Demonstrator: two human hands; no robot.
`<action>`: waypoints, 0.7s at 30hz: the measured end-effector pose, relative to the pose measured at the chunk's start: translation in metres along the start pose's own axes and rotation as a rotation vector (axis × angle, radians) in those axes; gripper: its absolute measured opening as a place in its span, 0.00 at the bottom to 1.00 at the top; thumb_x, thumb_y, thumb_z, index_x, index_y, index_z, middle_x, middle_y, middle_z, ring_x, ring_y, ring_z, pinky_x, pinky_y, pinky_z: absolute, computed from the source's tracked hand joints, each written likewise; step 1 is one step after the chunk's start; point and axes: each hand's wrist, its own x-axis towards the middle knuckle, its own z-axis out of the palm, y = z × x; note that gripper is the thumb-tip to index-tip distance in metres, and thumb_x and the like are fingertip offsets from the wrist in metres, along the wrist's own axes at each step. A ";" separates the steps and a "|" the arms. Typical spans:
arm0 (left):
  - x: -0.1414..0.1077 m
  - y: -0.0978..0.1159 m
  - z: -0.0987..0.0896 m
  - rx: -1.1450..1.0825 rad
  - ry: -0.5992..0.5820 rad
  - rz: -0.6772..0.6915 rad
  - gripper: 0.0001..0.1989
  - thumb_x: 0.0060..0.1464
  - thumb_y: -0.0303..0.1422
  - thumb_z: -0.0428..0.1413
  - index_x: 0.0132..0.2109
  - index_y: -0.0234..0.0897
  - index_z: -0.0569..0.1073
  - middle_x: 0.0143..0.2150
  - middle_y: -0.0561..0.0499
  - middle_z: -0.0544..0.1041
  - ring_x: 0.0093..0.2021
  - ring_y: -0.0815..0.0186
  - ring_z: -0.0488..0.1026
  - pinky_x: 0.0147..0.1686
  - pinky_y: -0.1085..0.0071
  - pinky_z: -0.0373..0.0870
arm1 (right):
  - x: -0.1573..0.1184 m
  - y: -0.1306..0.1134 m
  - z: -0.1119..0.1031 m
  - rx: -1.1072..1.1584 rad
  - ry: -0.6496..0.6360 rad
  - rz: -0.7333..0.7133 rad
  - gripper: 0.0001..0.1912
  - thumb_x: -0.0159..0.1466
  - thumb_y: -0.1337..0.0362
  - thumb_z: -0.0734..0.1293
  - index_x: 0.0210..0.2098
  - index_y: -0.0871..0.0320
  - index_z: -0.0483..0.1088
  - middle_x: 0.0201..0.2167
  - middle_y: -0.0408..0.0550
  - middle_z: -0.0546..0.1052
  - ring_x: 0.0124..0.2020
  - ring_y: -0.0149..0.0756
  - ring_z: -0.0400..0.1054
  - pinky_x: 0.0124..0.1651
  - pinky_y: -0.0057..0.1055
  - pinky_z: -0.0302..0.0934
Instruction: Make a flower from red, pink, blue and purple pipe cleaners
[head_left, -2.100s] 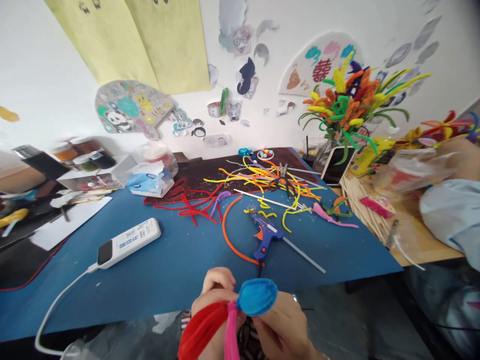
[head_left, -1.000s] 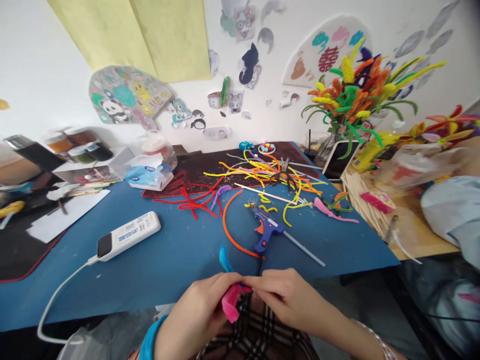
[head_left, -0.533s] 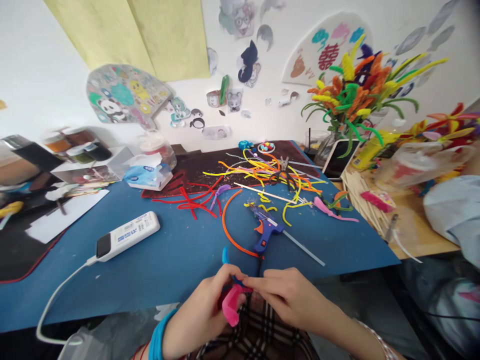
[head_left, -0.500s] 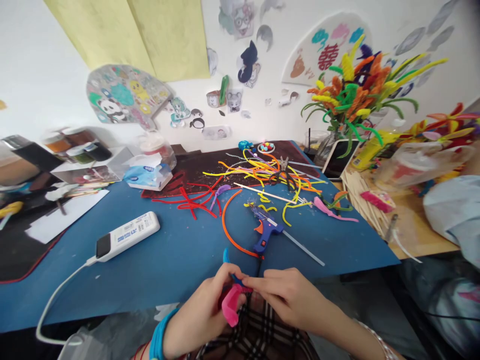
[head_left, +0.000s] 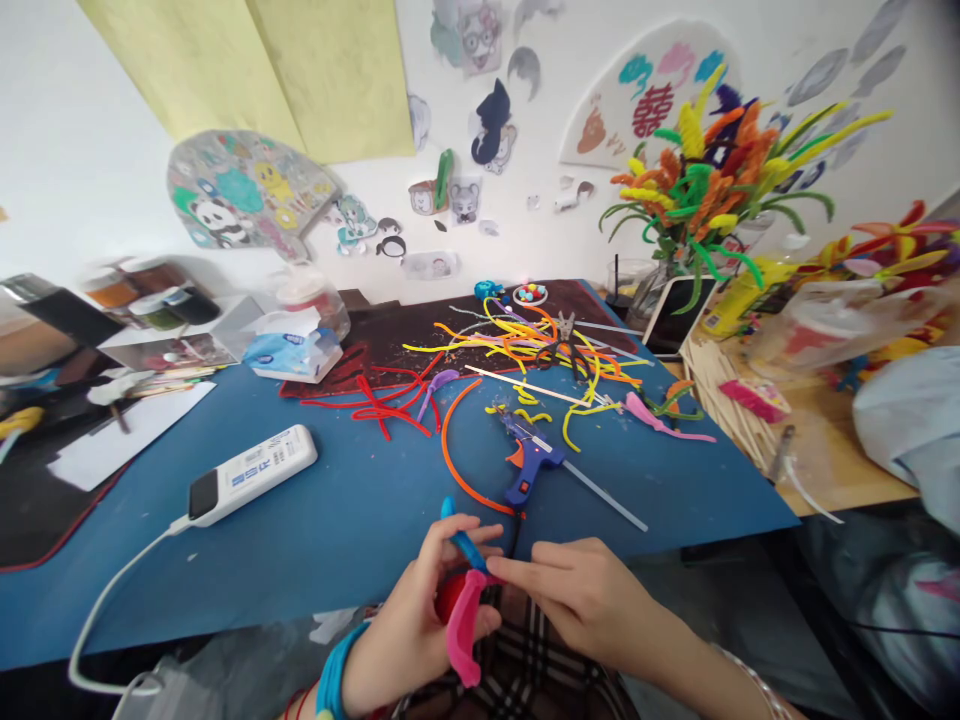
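In the head view, my left hand [head_left: 409, 620] is closed around a fuzzy pipe-cleaner piece near the desk's front edge. Out of its fingers show a pink loop [head_left: 464, 635] hanging down, a blue strip [head_left: 466, 546] pointing up and left, and a rounded red part [head_left: 448, 596]. My right hand [head_left: 589, 595] pinches at the point where pink and blue meet; what lies between its fingertips is mostly hidden. Just beyond the hands is a blue glue gun [head_left: 531, 465] with a glue stick in it. An orange pipe cleaner [head_left: 450, 452] curves beside it.
Red pipe cleaners [head_left: 375, 405] lie mid-desk; yellow and orange ones are heaped around pliers [head_left: 564, 350]. A white cabled device [head_left: 255, 473] is at left. Tissues [head_left: 292, 352], a phone [head_left: 675, 310], wooden sticks [head_left: 724, 410] and a vase of fuzzy flowers [head_left: 660, 285] stand around.
My left fingers have spread a little, and more of the blue strip, pink loop and red part shows. My right hand stays nearly in place. The view has shifted slightly.
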 end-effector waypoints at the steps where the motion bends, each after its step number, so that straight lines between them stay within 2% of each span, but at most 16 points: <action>1: 0.000 0.000 0.000 0.001 0.029 0.019 0.27 0.55 0.26 0.56 0.56 0.46 0.52 0.59 0.42 0.64 0.56 0.62 0.67 0.53 0.64 0.66 | 0.000 0.000 0.000 -0.005 0.006 -0.004 0.19 0.67 0.70 0.54 0.54 0.53 0.67 0.25 0.42 0.71 0.24 0.29 0.64 0.27 0.27 0.50; 5: -0.001 -0.006 0.003 0.051 0.146 0.142 0.16 0.54 0.24 0.57 0.45 0.43 0.60 0.51 0.48 0.70 0.48 0.67 0.71 0.46 0.71 0.70 | -0.001 -0.001 0.000 0.000 -0.008 -0.001 0.19 0.67 0.70 0.54 0.54 0.52 0.67 0.24 0.41 0.71 0.23 0.29 0.63 0.26 0.28 0.49; 7: -0.002 -0.010 0.004 0.083 0.188 0.219 0.15 0.53 0.23 0.57 0.42 0.42 0.61 0.46 0.50 0.72 0.44 0.68 0.72 0.44 0.73 0.70 | -0.001 -0.002 0.000 0.001 -0.022 0.001 0.19 0.67 0.70 0.55 0.53 0.52 0.67 0.24 0.41 0.70 0.23 0.29 0.63 0.26 0.28 0.49; 9: -0.004 -0.014 0.005 0.111 0.224 0.269 0.20 0.52 0.22 0.57 0.48 0.44 0.61 0.44 0.51 0.72 0.43 0.69 0.72 0.44 0.73 0.71 | -0.001 -0.003 0.000 -0.004 -0.041 0.004 0.19 0.68 0.70 0.55 0.55 0.51 0.65 0.24 0.40 0.70 0.23 0.29 0.63 0.26 0.28 0.48; 11: -0.005 -0.016 0.003 0.125 0.231 0.282 0.28 0.52 0.21 0.57 0.55 0.47 0.57 0.44 0.50 0.72 0.45 0.68 0.72 0.46 0.72 0.70 | -0.001 -0.003 -0.001 -0.003 -0.041 0.012 0.19 0.68 0.70 0.55 0.56 0.51 0.64 0.24 0.40 0.70 0.24 0.29 0.63 0.26 0.28 0.48; 14: -0.006 -0.012 -0.006 0.070 0.110 0.233 0.30 0.53 0.24 0.57 0.58 0.48 0.54 0.51 0.47 0.69 0.50 0.63 0.70 0.50 0.66 0.68 | -0.002 -0.002 -0.001 0.010 0.005 0.010 0.18 0.67 0.70 0.55 0.54 0.52 0.66 0.24 0.40 0.70 0.24 0.28 0.63 0.26 0.28 0.48; 17: -0.003 -0.002 -0.019 -0.100 -0.005 0.180 0.32 0.56 0.34 0.54 0.62 0.47 0.47 0.57 0.40 0.63 0.50 0.58 0.69 0.51 0.57 0.66 | -0.005 -0.001 -0.001 -0.012 0.045 -0.021 0.18 0.67 0.70 0.55 0.53 0.53 0.66 0.23 0.40 0.70 0.23 0.28 0.62 0.25 0.28 0.47; 19: 0.002 0.005 -0.026 -0.205 -0.002 0.158 0.38 0.56 0.40 0.55 0.64 0.47 0.39 0.54 0.40 0.65 0.45 0.60 0.72 0.47 0.58 0.68 | -0.007 -0.002 -0.002 -0.030 0.046 -0.054 0.18 0.67 0.70 0.55 0.53 0.53 0.66 0.23 0.40 0.70 0.23 0.28 0.62 0.25 0.28 0.47; 20: 0.004 0.009 -0.029 -0.233 -0.009 0.137 0.40 0.55 0.40 0.56 0.65 0.47 0.38 0.51 0.42 0.68 0.43 0.61 0.72 0.45 0.60 0.69 | -0.008 -0.002 -0.002 -0.036 0.046 -0.072 0.18 0.67 0.70 0.55 0.52 0.53 0.66 0.23 0.40 0.70 0.22 0.28 0.61 0.25 0.28 0.47; 21: 0.007 0.012 -0.031 -0.227 -0.034 0.107 0.38 0.54 0.39 0.57 0.64 0.46 0.43 0.47 0.44 0.70 0.40 0.63 0.73 0.42 0.62 0.70 | -0.008 -0.003 -0.002 -0.040 0.049 -0.085 0.17 0.67 0.69 0.55 0.52 0.53 0.66 0.23 0.40 0.70 0.22 0.28 0.61 0.25 0.28 0.47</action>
